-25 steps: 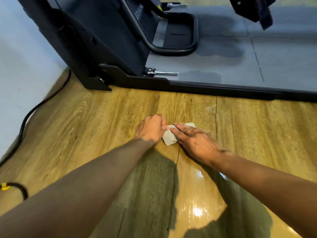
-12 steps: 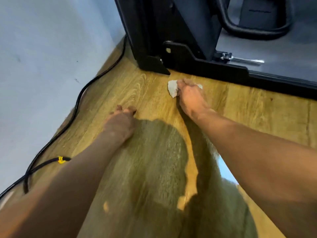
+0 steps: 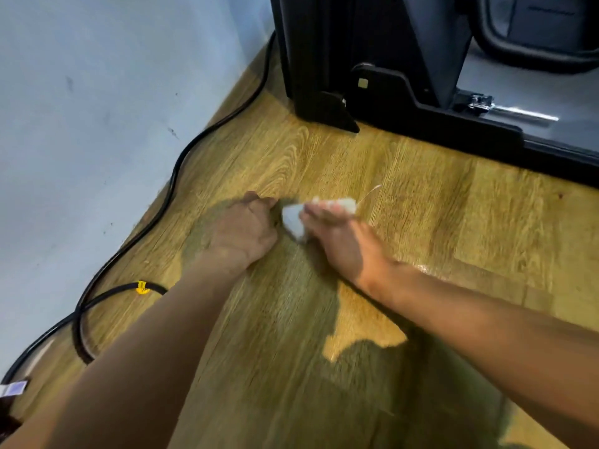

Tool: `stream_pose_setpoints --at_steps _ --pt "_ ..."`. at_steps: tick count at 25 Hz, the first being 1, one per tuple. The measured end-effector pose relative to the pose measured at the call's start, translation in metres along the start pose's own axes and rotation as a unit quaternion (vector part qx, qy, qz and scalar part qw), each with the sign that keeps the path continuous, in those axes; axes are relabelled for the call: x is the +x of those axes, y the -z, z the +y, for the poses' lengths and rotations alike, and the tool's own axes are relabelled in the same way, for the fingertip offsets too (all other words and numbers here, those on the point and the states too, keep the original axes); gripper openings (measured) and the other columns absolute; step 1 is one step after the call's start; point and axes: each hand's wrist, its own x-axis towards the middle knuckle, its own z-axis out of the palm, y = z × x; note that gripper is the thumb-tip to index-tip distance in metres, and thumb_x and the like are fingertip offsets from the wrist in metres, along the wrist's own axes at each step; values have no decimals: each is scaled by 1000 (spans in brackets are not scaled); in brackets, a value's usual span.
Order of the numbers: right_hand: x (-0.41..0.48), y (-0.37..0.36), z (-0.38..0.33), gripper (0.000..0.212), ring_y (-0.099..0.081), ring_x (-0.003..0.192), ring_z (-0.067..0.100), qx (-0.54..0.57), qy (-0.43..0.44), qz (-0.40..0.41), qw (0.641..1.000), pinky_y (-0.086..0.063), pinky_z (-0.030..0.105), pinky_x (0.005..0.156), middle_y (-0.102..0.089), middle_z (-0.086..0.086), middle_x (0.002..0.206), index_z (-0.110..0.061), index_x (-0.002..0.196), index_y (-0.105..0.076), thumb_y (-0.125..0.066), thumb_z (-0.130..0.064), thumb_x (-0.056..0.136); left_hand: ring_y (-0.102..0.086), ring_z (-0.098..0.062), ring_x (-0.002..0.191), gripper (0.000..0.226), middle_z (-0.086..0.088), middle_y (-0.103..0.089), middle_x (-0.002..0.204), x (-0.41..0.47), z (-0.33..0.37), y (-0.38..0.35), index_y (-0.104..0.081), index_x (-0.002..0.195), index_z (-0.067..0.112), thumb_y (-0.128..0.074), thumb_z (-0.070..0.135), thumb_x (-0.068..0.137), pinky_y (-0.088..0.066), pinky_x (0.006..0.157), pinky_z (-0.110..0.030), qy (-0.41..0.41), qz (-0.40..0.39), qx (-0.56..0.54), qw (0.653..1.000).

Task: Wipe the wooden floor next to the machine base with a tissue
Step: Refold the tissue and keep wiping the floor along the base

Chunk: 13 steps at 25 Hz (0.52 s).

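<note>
A crumpled white tissue [image 3: 293, 220] lies pressed on the wooden floor [image 3: 405, 202], with my right hand [image 3: 340, 236] shut on it from above. My left hand [image 3: 244, 230] rests on the floor just left of the tissue, fingers curled under, holding nothing that I can see. The black machine base [image 3: 431, 124] runs along the top right, well beyond both hands; its corner foot [image 3: 337, 116] stands on the wood.
A black power cable [image 3: 176, 166] runs along the pale wall [image 3: 97, 108] on the left, loops near a yellow tag [image 3: 142, 287], and passes under my left forearm. A metal pin [image 3: 515, 112] sticks out of the machine base.
My right hand has dragged the tissue back from the machine's corner foot toward me and beside my left hand. The view has shifted slightly.
</note>
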Motion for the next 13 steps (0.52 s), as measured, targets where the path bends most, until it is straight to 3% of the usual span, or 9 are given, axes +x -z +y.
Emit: stream_pose_setpoints --at_steps 1,2,3,5,7,9,11,12,13 --pt "-22 -4 -9 43 -32 137 24 0 68 -69 995 -21 33 114 -37 9 149 -16 142 -40 -41 -11 99 -49 -27 122 56 -5 -46 140 -3 -4 0 -41 142 28 -50 16 88 -41 100 -36 3 4 -20 1000" --pt "-28 -1 -3 47 -28 139 20 21 121 -103 987 -14 28 114 -35 4 151 -18 142 -41 -43 -6 97 -48 -26 124 57 -2 -45 142 -6 -7 -1 -41 142 28 -50 14 87 -40 102 -37 5 8 -30 1000" --pt "-20 6 7 47 -34 136 15 27 128 -99 986 -20 23 112 -39 0 148 -24 141 -43 -44 -6 97 -47 -25 125 57 -1 -45 143 -9 -8 -3 -43 141 29 -51 14 87 -40 103 -37 9 10 -34 999" --pt "14 24 17 43 -50 124 11 25 -5 -28 999 -39 21 103 -48 -1 142 -34 135 -46 -41 -11 99 -48 -26 124 52 -1 -50 139 -8 -7 -7 -50 135 28 -50 11 86 -40 101 -36 19 20 -62 998" --pt "14 16 -7 43 -42 133 17 17 -98 56 993 -34 34 111 -39 2 148 -26 140 -43 -39 -10 100 -50 -27 122 51 -4 -52 137 -11 -11 -8 -53 132 28 -49 9 85 -41 102 -39 24 22 -96 995" --pt "-39 -12 -45 44 -42 133 24 16 23 7 1000 -33 40 111 -40 5 148 -15 138 -48 -40 -4 96 -51 -28 120 53 -6 -51 137 -17 -23 -12 -50 135 29 -49 12 84 -42 101 -44 6 12 -89 996" --pt "-83 -22 -55 48 -46 129 24 -15 256 -47 965 -32 39 110 -47 7 141 -11 130 -56 -43 3 86 -51 -29 119 55 -7 -49 137 -33 -31 -18 -46 137 32 -49 13 85 -44 99 -44 9 6 -60 998" --pt "-82 -14 -51 51 -42 131 22 -21 291 -76 954 -29 36 112 -44 5 144 -13 132 -54 -44 6 85 -50 -30 120 56 -7 -48 137 -41 -30 -23 -45 138 33 -48 14 86 -44 99 -45 12 4 -45 999" --pt "-70 -5 -45 53 -37 136 21 -40 264 -49 963 -25 37 116 -38 3 148 -16 137 -49 -45 5 88 -49 -31 121 55 -8 -47 138 -48 -26 -27 -43 139 33 -48 16 87 -43 100 -45 10 3 -29 1000"
